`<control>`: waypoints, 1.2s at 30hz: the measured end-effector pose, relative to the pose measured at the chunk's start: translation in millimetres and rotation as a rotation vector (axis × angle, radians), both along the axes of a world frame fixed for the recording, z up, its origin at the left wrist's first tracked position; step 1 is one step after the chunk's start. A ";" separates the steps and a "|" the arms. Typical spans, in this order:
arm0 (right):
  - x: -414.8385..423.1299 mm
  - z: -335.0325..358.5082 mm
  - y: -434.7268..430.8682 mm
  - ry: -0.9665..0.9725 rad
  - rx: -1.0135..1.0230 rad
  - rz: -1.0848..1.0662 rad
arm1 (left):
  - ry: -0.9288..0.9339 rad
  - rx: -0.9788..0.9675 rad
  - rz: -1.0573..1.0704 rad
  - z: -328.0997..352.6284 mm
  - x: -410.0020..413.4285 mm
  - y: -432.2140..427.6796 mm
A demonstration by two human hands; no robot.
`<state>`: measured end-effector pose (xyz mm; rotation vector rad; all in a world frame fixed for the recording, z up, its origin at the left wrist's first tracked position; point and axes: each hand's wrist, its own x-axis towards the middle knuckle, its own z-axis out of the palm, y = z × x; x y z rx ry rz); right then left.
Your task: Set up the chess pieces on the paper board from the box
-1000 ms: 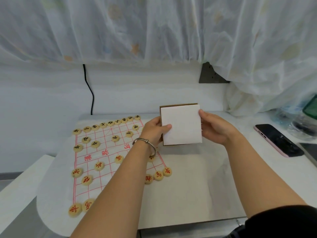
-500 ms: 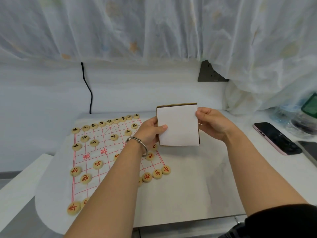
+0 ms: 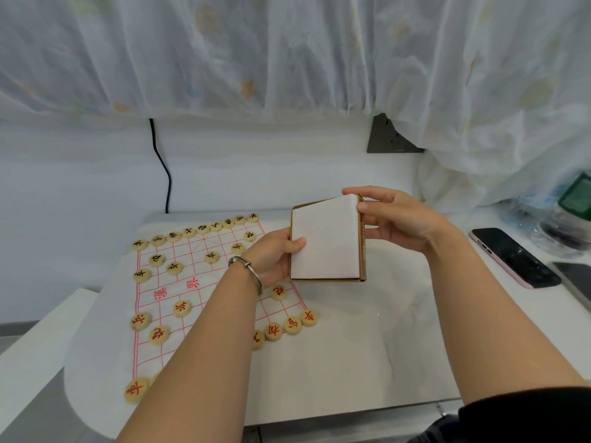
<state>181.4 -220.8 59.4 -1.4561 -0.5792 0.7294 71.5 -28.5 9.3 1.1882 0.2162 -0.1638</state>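
A sheer white curtain (image 3: 287,52) printed with pale stars is hung across the whole upper part of the view, and below it a plain white wall (image 3: 256,174) is seen, down which a black cable (image 3: 162,167) is run; a dark grey wall socket plate (image 3: 388,137) is partly covered by the curtain's hem. A pale marble-patterned tabletop (image 3: 367,346) is spread below, and on its left half a white paper board with a red grid (image 3: 204,282) is laid flat. Red characters are printed across the board's middle band, though only their shapes can be made out. Round pale wooden chess pieces (image 3: 174,267) are set on the board: those with black characters are lined along the far edge and just in front of it, those with red characters along the near rows, and several are hidden by the left forearm. A square brown cardboard box with a white face (image 3: 324,241) is held above the table just right of the board, tilted towards the camera; a thin strip of red print along its right edge is too small to be read. The left hand (image 3: 275,254) is clamped on the box's left edge, thumb laid over the white face, and a silver bangle (image 3: 248,270) is worn on that wrist. The right hand (image 3: 393,219) is closed on the box's upper right corner, finger on top and thumb at the side. At the far right a black smartphone in a pink case (image 3: 511,255) is laid face up, beside clear plastic bottles (image 3: 563,219), one with a green cap.
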 end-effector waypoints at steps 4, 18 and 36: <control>-0.7 -3.3 2.2 -0.030 -0.051 -0.058 | 0.015 0.071 0.058 1.6 2.8 0.1; -5.9 -20.2 17.4 -0.085 -0.240 -0.242 | -0.010 0.270 0.415 -0.4 14.8 -6.6; -17.2 -83.0 51.2 -1.007 -0.994 -0.091 | -0.050 0.921 0.534 -8.6 14.4 4.4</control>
